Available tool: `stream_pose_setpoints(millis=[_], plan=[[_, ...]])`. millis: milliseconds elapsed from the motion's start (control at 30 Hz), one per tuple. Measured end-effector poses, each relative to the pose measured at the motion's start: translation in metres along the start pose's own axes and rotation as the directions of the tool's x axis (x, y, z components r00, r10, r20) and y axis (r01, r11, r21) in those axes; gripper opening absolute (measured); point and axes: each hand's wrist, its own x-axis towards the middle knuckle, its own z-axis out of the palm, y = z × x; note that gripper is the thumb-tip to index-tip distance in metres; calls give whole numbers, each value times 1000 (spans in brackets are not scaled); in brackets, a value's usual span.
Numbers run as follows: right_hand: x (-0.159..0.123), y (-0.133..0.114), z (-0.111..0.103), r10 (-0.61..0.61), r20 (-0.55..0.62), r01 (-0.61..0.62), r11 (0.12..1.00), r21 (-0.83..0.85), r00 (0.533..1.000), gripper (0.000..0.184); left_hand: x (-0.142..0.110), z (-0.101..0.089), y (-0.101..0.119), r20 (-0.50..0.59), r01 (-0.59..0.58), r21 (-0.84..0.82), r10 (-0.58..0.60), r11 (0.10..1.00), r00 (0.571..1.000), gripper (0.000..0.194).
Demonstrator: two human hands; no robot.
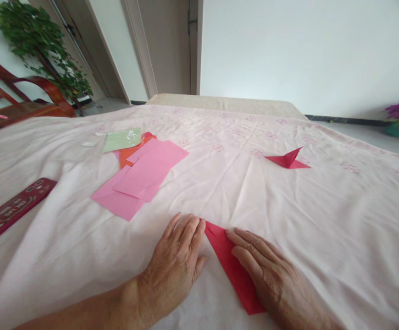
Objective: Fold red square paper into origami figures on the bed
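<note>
A folded red sheet of paper (pixel 232 268) lies slantwise on the cloth in front of me, narrowing to a point at its far end. My left hand (pixel 177 266) rests palm down to its left, fingers stretched out, the forefinger touching the paper's far tip. Lying flat over the paper's right side is my right hand (pixel 268 268), its fingers extended and covering part of that edge. Farther off to the right stands a small folded red paper piece (pixel 288 159) with one flap raised.
Pink paper sheets (pixel 147 176) overlap orange ones (pixel 128 158) and a light green packet (pixel 122 140) at left. A red-cased phone (pixel 15 211) lies nearer. The pale flowered cloth (pixel 199 123) is wrinkled. Beyond are a wooden chair (pixel 44 87) and a leafy plant (pixel 30 34).
</note>
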Motion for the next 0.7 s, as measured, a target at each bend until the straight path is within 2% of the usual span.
stream_pose_setpoints(millis=[100, 267, 500, 700], plan=[[-1, 0, 1, 1, -7, -1, 1000, 8, 1000, 35, -1, -2, -1, 2, -44, 45, 44, 998, 999, 51], [-2, 1, 2, -7, 4, 7, 1000, -4, 1000, 35, -2, -4, 1, 4, -48, 84, 48, 995, 999, 51], [0, 1, 0, -10, 13, 11, 1000, -15, 1000, 36, -3, -4, -1, -11, -35, 97, 36, 995, 999, 51], [-1, 0, 1, 3, 9, -3, 1000, 12, 1000, 35, -1, -2, -5, -3, -103, 58, 104, 993, 995, 54]])
